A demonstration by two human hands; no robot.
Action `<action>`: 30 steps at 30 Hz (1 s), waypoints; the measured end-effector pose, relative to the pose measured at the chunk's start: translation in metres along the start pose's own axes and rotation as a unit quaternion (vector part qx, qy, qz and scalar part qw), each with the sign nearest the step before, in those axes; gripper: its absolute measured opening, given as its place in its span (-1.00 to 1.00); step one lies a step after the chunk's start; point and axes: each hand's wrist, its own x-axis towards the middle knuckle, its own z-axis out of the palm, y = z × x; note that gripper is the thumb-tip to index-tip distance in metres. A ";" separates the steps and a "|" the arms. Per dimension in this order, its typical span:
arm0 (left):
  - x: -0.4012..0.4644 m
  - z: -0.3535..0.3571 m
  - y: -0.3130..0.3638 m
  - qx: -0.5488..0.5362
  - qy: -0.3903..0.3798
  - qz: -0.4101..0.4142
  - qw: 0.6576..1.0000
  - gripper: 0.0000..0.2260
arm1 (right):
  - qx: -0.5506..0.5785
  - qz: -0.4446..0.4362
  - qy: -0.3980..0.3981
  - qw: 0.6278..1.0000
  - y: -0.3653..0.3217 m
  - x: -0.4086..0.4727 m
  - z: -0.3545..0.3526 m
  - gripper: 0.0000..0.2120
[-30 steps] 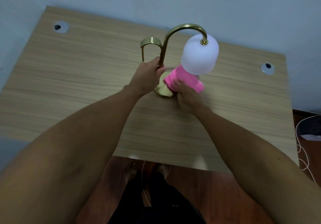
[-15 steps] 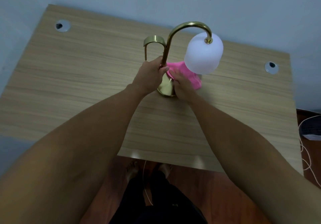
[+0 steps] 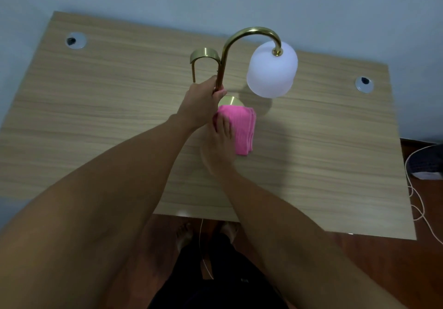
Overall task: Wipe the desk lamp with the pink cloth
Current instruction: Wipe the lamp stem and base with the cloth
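A desk lamp with a curved brass stem [image 3: 242, 36], a white frosted shade [image 3: 272, 70] and a round brass base [image 3: 230, 101] stands mid-desk. My left hand [image 3: 201, 103] is closed around the lower stem, just above the base. A folded pink cloth [image 3: 242, 126] lies over the near edge of the base and onto the desk. My right hand [image 3: 219, 141] presses on the cloth's left side; the hand is motion-blurred. Most of the base is hidden by the cloth and my hands.
The wooden desk [image 3: 96, 121] has a cable grommet at the back left [image 3: 76, 40] and another at the back right [image 3: 364, 84]. A blue wall rises behind it. A white cord [image 3: 417, 203] and a dark object lie on the floor at right. My feet show below the desk's front edge.
My right hand has pulled the pink cloth from behind the stem, under the shade, toward me onto the base's near edge. My left hand keeps its hold on the stem.
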 end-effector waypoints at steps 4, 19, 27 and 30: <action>0.000 0.000 0.000 0.005 -0.006 0.000 1.000 -0.84 | -0.056 -0.113 -0.007 0.992 0.044 0.012 -0.006 -0.44; 0.000 0.000 0.000 0.029 0.003 0.016 0.999 -0.85 | 0.048 -0.113 -0.155 0.980 0.067 0.102 -0.079 -0.67; -0.002 0.003 -0.005 0.013 0.008 0.001 1.000 -0.83 | 0.262 0.099 -0.096 0.955 0.071 0.057 -0.047 -0.50; -0.004 0.003 -0.007 0.015 0.001 -0.024 1.000 -0.83 | 0.195 0.158 -0.112 0.962 0.045 0.018 -0.039 -0.49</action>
